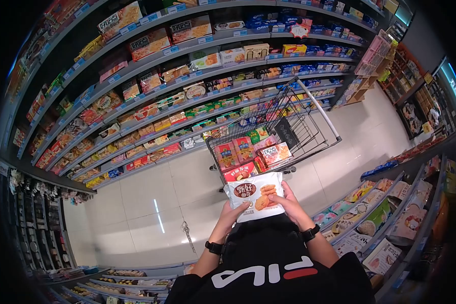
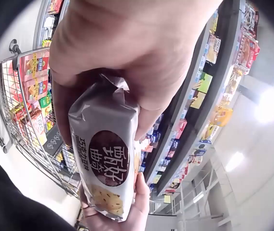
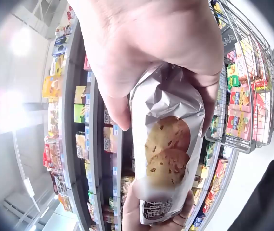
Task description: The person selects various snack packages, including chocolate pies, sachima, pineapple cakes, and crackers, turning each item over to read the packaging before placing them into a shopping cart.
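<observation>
A white cookie bag (image 1: 255, 196) with a brown oval label and cookie pictures is held level in front of the person's chest. The left hand (image 1: 231, 213) grips its left end, thumb on the front; the right hand (image 1: 291, 205) grips the right end the same way. In the left wrist view, the left hand (image 2: 122, 53) wraps round one end of the bag (image 2: 103, 149), with the other hand at the far end. From the right wrist, the right hand (image 3: 156, 53) pinches the crinkled end of the bag (image 3: 166, 144). Fingers behind the bag are partly hidden.
Just beyond the bag stands a wire shopping cart (image 1: 309, 147) with several boxes and packets inside. Long shelves (image 1: 187, 50) of packaged snacks curve across the far side. More shelves of bagged goods (image 1: 375, 218) stand close on the right, and tiled floor (image 1: 152, 202) lies left of the cart.
</observation>
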A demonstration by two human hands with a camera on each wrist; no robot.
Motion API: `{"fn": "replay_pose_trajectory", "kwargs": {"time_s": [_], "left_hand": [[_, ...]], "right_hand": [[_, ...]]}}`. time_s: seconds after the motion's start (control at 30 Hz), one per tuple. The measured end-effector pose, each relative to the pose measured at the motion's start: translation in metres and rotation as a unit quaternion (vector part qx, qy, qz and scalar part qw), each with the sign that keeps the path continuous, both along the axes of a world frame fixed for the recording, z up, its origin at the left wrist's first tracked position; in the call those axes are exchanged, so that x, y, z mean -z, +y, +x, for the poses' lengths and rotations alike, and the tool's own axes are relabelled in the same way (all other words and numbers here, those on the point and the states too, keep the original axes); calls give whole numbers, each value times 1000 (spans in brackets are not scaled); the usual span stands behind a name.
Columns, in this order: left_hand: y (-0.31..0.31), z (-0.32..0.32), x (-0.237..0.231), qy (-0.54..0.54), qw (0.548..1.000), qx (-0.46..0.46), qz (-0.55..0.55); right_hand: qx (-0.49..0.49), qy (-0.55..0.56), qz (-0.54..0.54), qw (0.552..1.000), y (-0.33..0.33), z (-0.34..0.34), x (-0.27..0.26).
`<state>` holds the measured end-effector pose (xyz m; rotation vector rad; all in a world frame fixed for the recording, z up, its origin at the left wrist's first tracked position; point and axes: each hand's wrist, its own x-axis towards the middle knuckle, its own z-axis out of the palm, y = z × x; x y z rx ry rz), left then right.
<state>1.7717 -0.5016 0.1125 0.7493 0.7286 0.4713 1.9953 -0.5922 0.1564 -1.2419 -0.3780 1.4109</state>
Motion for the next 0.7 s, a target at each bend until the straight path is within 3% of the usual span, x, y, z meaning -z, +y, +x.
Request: {"fn": "replay_pose_trajectory", "kwargs": {"time_s": [0.3,0.7], "left_hand": [[-6,-6,-17,50,997,49,32],[-3,37,-35,68,991,76,88]], "right_hand": [[-42,-41,-34,998,-13,0,6],[-6,-51,-20,998,-20,33,5]]}}
